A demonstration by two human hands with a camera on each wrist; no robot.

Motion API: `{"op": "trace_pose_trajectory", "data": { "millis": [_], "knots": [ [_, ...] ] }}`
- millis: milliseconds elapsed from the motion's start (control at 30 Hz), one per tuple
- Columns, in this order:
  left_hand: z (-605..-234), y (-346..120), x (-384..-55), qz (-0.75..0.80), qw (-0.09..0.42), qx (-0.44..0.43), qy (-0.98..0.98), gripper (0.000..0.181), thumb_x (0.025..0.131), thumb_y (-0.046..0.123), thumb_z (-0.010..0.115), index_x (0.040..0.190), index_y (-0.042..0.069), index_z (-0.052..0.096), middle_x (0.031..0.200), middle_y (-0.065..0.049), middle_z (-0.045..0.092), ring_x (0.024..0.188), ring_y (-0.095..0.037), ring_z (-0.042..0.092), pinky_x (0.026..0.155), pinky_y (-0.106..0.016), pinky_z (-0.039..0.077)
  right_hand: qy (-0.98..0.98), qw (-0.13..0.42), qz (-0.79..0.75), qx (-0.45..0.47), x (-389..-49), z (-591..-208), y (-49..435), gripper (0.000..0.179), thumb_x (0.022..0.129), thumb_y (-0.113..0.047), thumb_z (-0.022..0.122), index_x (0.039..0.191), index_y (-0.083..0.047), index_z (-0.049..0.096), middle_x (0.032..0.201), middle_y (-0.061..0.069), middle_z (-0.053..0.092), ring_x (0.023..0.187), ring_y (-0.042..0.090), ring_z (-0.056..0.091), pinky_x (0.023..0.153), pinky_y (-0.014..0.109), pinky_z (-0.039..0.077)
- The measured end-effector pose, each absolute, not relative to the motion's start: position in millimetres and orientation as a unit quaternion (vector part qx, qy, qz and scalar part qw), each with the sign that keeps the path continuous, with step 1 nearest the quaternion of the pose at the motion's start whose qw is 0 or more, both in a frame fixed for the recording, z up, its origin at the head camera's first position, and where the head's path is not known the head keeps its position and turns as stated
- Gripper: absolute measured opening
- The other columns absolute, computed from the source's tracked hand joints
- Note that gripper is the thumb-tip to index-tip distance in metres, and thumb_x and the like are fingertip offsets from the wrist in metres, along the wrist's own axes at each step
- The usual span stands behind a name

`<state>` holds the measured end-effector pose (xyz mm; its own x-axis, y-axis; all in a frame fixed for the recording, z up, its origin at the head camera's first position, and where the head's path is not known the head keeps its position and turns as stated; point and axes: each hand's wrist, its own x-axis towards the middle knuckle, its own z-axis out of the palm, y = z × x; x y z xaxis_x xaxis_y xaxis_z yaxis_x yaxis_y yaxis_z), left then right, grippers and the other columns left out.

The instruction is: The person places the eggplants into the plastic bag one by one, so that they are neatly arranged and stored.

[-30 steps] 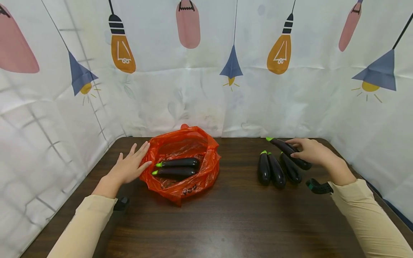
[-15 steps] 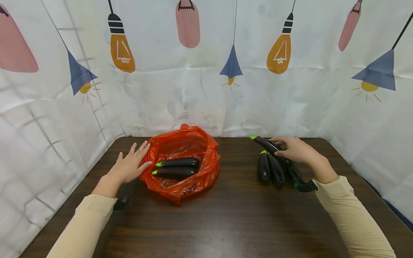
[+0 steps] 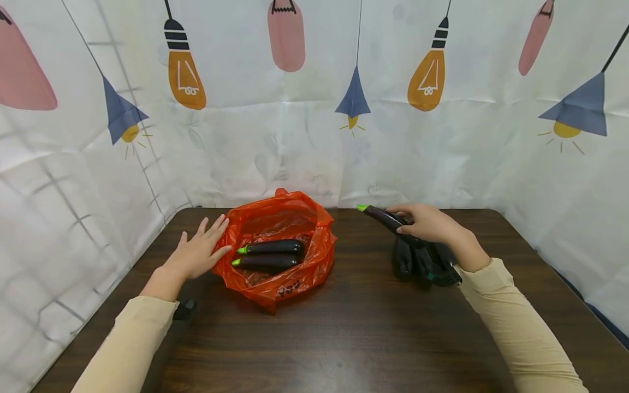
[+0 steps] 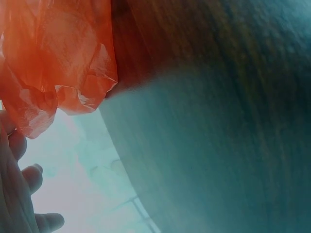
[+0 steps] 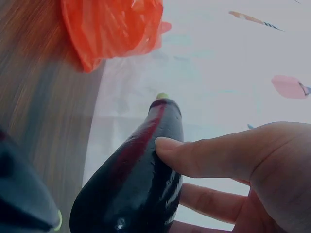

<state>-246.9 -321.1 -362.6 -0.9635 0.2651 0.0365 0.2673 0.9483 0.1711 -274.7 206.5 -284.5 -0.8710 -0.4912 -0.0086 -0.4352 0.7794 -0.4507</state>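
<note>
An open red plastic bag (image 3: pixel 314 267) stands left of the table's middle, with two eggplants (image 3: pixel 275 248) lying side by side inside. At the bag's left rim, my left hand (image 3: pixel 199 254) touches the plastic with fingers spread and straight. My right hand (image 3: pixel 427 224) pinches another eggplant (image 5: pixel 131 170) between thumb and fingers, its green tip pointing left toward the bag. Below that held eggplant, several more eggplants (image 3: pixel 403 262) lie on the table, partly hidden by the right hand and its wrist strap.
The dark wooden table (image 3: pixel 314 349) ends at a white curtain (image 3: pixel 236 142) printed with lamps and bulbs. A black wrist device (image 3: pixel 444 277) sits under the right sleeve, another at the left one.
My right hand has moved left with the eggplant it holds, passing above the eggplants on the table. My left hand and the bag have stayed in place.
</note>
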Motion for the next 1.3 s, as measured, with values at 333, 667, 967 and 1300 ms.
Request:
{"op": "trace_pose_trajectory", "data": {
  "millis": [333, 667, 967, 1300],
  "knots": [
    [-364, -318, -247, -0.099, -0.004, -0.132, -0.986, 0.079, 0.107, 0.047, 0.048, 0.165, 0.004, 0.014, 0.171, -0.017, 0.004, 0.153, -0.049, 0.0, 0.106, -0.083, -0.002, 0.935, 0.042, -0.228, -0.267, -286, -277, 174, 0.056, 0.099, -0.009, 0.067, 0.152, -0.007, 0.05, 0.142, 0.025, 0.057, 0.126, 0.041, 0.058, 0.093, 0.053, 0.051],
    [-363, -314, -247, -0.101, -0.007, -0.134, -0.986, 0.08, 0.107, 0.047, 0.049, 0.165, 0.005, 0.013, 0.171, -0.017, 0.004, 0.152, -0.05, 0.0, 0.106, -0.083, -0.002, 0.933, 0.034, -0.204, -0.294, -288, -279, 133, 0.056, 0.098, -0.012, 0.071, 0.151, -0.012, 0.054, 0.14, 0.018, 0.062, 0.119, 0.034, 0.063, 0.088, 0.046, 0.054],
    [-366, -310, -248, -0.099, -0.008, -0.137, -0.986, 0.08, 0.107, 0.046, 0.05, 0.164, 0.004, 0.015, 0.17, -0.018, 0.005, 0.152, -0.05, 0.001, 0.105, -0.084, 0.0, 0.927, 0.044, -0.209, -0.308, -290, -281, 104, 0.054, 0.098, -0.013, 0.071, 0.15, -0.014, 0.056, 0.135, 0.014, 0.065, 0.103, 0.027, 0.065, 0.08, 0.038, 0.049],
    [-365, -308, -250, -0.101, 0.0, -0.138, -0.985, 0.079, 0.106, 0.044, 0.051, 0.164, 0.003, 0.017, 0.17, -0.019, 0.008, 0.152, -0.051, 0.003, 0.105, -0.084, 0.002, 0.921, 0.042, -0.226, -0.315, -287, -270, 67, 0.055, 0.099, -0.016, 0.071, 0.151, -0.022, 0.054, 0.14, 0.014, 0.062, 0.087, 0.021, 0.064, 0.062, 0.03, 0.046]
  ]
}}
